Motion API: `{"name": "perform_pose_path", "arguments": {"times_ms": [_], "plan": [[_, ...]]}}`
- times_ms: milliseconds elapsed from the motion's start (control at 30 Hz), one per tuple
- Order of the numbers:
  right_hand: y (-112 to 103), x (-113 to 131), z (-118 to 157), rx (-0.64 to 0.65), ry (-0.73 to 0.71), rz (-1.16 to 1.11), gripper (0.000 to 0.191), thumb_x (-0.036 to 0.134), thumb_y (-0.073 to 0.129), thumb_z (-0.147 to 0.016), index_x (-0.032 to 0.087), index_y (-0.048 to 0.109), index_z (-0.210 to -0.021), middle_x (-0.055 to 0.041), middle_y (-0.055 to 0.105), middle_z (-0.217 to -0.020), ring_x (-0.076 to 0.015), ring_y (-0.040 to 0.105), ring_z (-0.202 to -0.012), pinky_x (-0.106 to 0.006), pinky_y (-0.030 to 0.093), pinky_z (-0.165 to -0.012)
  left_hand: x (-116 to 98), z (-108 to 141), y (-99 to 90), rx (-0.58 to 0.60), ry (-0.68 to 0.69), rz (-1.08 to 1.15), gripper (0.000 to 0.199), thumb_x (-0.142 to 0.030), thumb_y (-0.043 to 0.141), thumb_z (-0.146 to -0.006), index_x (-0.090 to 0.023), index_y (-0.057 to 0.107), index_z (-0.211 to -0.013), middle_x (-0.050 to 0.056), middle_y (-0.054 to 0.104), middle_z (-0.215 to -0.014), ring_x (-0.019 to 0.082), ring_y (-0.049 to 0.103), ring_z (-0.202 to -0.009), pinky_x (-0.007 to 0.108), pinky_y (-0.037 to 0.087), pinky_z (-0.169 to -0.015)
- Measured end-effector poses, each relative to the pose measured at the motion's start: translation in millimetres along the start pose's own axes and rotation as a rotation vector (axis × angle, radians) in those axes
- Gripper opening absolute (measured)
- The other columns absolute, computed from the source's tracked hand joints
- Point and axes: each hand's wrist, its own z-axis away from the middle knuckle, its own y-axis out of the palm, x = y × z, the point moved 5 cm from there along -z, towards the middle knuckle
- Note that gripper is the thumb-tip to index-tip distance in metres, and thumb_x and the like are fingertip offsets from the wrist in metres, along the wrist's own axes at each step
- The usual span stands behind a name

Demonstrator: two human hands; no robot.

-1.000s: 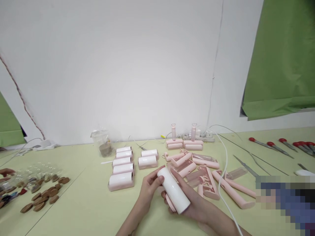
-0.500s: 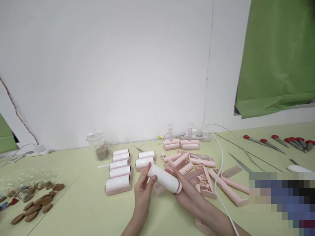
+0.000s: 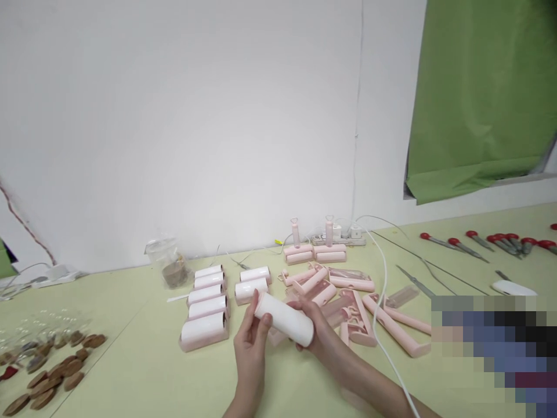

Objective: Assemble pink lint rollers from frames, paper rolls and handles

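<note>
A white lint roller refill is held between both hands above the table, tilted down to the right. My left hand grips its upper left end, thumb in front. Around its lower right end, my right hand is closed, with some fingers hidden behind the roll. A pinkish edge shows at the left end. Just beyond the hands lie pink lint roller parts. To the left, white rolls in pink holders stand in a column, with two more rolls beside them.
Two pink lint rollers with upright handles stand by a power strip. A white cable crosses near my right arm. Red-handled tools lie right, a plastic bag at the back, brown wooden pieces at left.
The roll has turned slightly in my hands, and the pink ring at its right end no longer shows. My right hand has shifted along that end. The view has swung a little right.
</note>
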Motion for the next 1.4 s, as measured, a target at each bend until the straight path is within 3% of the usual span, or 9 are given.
{"name": "perform_pose_path", "arguments": {"times_ms": [133, 300, 433, 533, 600, 800, 1000, 1200, 1400], "plan": [[2, 3, 0, 0.051, -0.095, 0.322, 0.034, 0.050, 0.049, -0.075, 0.022, 0.048, -0.095, 0.0023, 0.052, -0.068, -0.0120, 0.047, -0.056, -0.021, 0.032, -0.047, -8, -5, 6.8, 0.111, -0.034, 0.208, 0.059, -0.036, 0.062, -0.070, -0.029, 0.038, -0.123, 0.004, 0.055, -0.115, 0.022, 0.050, -0.105, 0.029, 0.042, -0.084], [-9, 15, -1, -0.082, -0.334, 0.564, 0.029, 0.046, 0.054, -0.074, 0.023, 0.042, -0.086, 0.0005, 0.049, -0.083, -0.0145, 0.047, -0.070, -0.024, 0.036, -0.059, -9, -13, 16.1, 0.245, -0.312, 0.598, 0.037, -0.045, 0.056, -0.072, -0.024, 0.054, -0.102, 0.009, 0.058, -0.107, 0.023, 0.052, -0.102, 0.035, 0.041, -0.086], [-5, 16, 2, 0.070, -0.459, 0.659, 0.025, 0.040, 0.052, -0.077, 0.023, 0.040, -0.091, -0.0014, 0.047, -0.088, -0.0169, 0.047, -0.080, -0.026, 0.037, -0.069, -8, -12, 18.3, 0.342, -0.513, 0.707, 0.030, -0.036, 0.054, -0.074, -0.023, 0.055, -0.102, 0.008, 0.059, -0.105, 0.023, 0.051, -0.103, 0.037, 0.036, -0.090], [-4, 17, 6, 0.149, -0.568, 0.717, 0.026, 0.036, 0.053, -0.077, 0.022, 0.041, -0.095, -0.0045, 0.047, -0.097, -0.0196, 0.046, -0.090, -0.029, 0.036, -0.076, -4, 5, 31.1, 0.616, -0.728, 0.725, 0.053, -0.054, 0.049, -0.070, -0.014, 0.054, -0.103, 0.015, 0.059, -0.099, 0.030, 0.052, -0.100, 0.045, 0.033, -0.091], [-4, 23, 6, 0.176, -0.621, 0.790, 0.024, 0.035, 0.053, -0.077, 0.022, 0.042, -0.094, -0.0063, 0.047, -0.102, -0.0211, 0.044, -0.095, -0.030, 0.035, -0.080, -2, 13, 36.3, 0.683, -0.793, 0.756, 0.068, -0.063, 0.045, -0.066, -0.006, 0.053, -0.103, 0.019, 0.059, -0.098, 0.032, 0.053, -0.099, 0.045, 0.031, -0.092], [-27, 71, -30, -0.015, -0.619, 1.100, 0.016, 0.024, 0.048, -0.075, 0.024, 0.049, -0.091, -0.0059, 0.050, -0.099, -0.0238, 0.040, -0.096, -0.037, 0.026, -0.087, 11, -2, 27.7, 0.362, -0.714, 0.863, 0.057, -0.056, 0.048, -0.068, -0.009, 0.053, -0.101, 0.015, 0.063, -0.091, 0.027, 0.056, -0.096, 0.037, 0.036, -0.090], [-50, 83, -61, 0.083, -0.530, 1.149, 0.013, 0.011, 0.061, -0.057, 0.021, 0.052, -0.055, -0.0008, 0.053, -0.062, -0.0222, 0.046, -0.078, -0.040, 0.024, -0.085, 12, -1, 28.0, 0.383, -0.708, 0.856, 0.057, -0.060, 0.048, -0.066, -0.009, 0.057, -0.089, 0.015, 0.063, -0.090, 0.028, 0.059, -0.083, 0.037, 0.040, -0.079], [-39, 104, -46, -0.073, -0.640, 0.890, 0.012, 0.035, 0.043, -0.079, 0.024, 0.048, -0.079, 0.0002, 0.048, -0.078, -0.0181, 0.043, -0.079, -0.033, 0.032, -0.079, 7, 1, 31.3, 0.470, -0.657, 0.869, 0.063, -0.065, 0.045, -0.064, -0.007, 0.058, -0.085, 0.018, 0.061, -0.094, 0.027, 0.059, -0.075, 0.036, 0.041, -0.068], [-9, 79, -7, -0.037, -0.499, 0.514, 0.033, 0.050, 0.027, -0.083, 0.021, 0.040, -0.075, 0.0033, 0.038, -0.061, -0.0120, 0.041, -0.051, -0.025, 0.039, -0.050, 6, -7, 22.3, 0.255, -0.395, 0.860, 0.035, -0.044, 0.056, -0.069, -0.014, 0.059, -0.087, 0.009, 0.061, -0.088, 0.022, 0.055, -0.087, 0.038, 0.037, -0.087]]}}
